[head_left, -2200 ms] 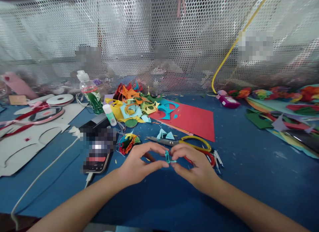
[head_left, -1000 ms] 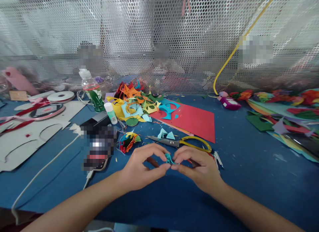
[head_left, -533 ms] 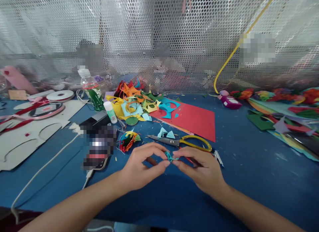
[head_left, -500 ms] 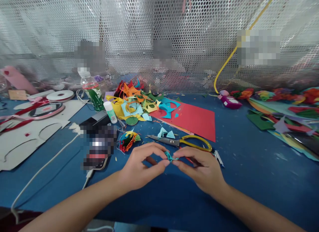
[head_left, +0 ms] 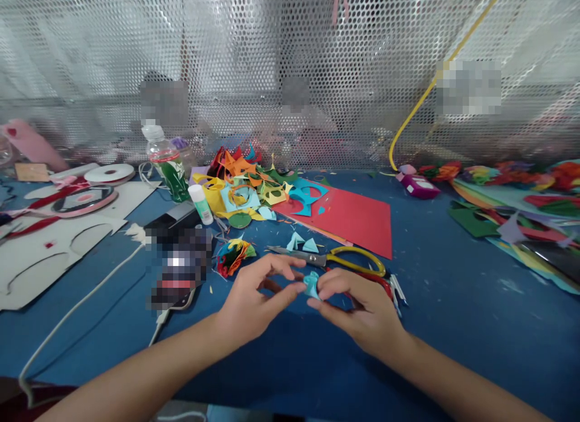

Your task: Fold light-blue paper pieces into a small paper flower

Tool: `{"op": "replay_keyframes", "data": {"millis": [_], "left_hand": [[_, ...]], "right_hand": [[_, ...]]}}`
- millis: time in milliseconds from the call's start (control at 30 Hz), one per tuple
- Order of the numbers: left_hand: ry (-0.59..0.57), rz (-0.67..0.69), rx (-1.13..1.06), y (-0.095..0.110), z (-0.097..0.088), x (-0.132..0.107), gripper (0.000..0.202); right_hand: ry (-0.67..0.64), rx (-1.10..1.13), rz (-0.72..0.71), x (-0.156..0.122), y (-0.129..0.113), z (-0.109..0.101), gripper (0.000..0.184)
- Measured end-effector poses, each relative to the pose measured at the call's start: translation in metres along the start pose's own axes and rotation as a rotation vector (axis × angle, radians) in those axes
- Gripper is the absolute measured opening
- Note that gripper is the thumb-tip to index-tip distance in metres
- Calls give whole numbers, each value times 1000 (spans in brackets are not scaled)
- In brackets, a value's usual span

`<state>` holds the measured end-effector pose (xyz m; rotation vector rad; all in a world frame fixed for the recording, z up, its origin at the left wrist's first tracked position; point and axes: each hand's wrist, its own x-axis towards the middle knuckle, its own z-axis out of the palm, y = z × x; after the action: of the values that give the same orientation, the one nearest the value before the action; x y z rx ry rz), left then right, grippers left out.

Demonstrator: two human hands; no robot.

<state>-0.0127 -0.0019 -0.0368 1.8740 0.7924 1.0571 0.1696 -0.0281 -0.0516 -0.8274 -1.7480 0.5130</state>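
A small piece of folded light blue paper (head_left: 311, 284) is pinched between the thumb and fingers of my right hand (head_left: 369, 307). On its left side is my left hand (head_left: 251, 295), with the index finger lifted off and spread from the thumb. The left thumb tip lies at the paper's edge; whether it presses on it I cannot tell. Just beyond both hands lie yellow-handled scissors (head_left: 357, 259) and folded light blue pieces (head_left: 310, 246). A red-handled tool (head_left: 385, 283) is partly hidden behind my right hand. Left of these sits a multicoloured folded-paper bundle (head_left: 232, 256).
Cut paper scraps (head_left: 244, 180) pile up at the back beside a red sheet (head_left: 362, 219). A glue stick (head_left: 200, 205), a bottle (head_left: 168, 165) and a phone (head_left: 183, 265) with a white cable stand or lie to the left. More coloured paper (head_left: 512, 228) lies right.
The left index finger has lifted away from the folded paper, which both hands pinched before. The paper has turned and shows more of its light blue surface in the right hand.
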Motion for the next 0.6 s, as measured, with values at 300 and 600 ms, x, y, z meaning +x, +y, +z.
{"op": "replay_keyframes", "data": {"millis": [300,600], "left_hand": [[4,495,455,-1,-7,4,13],[-36,493,586,-3,-7,3,9]], "right_hand": [[-24,294,407,4,5,3,15],[-105,336,368,1,0,4,10]]}}
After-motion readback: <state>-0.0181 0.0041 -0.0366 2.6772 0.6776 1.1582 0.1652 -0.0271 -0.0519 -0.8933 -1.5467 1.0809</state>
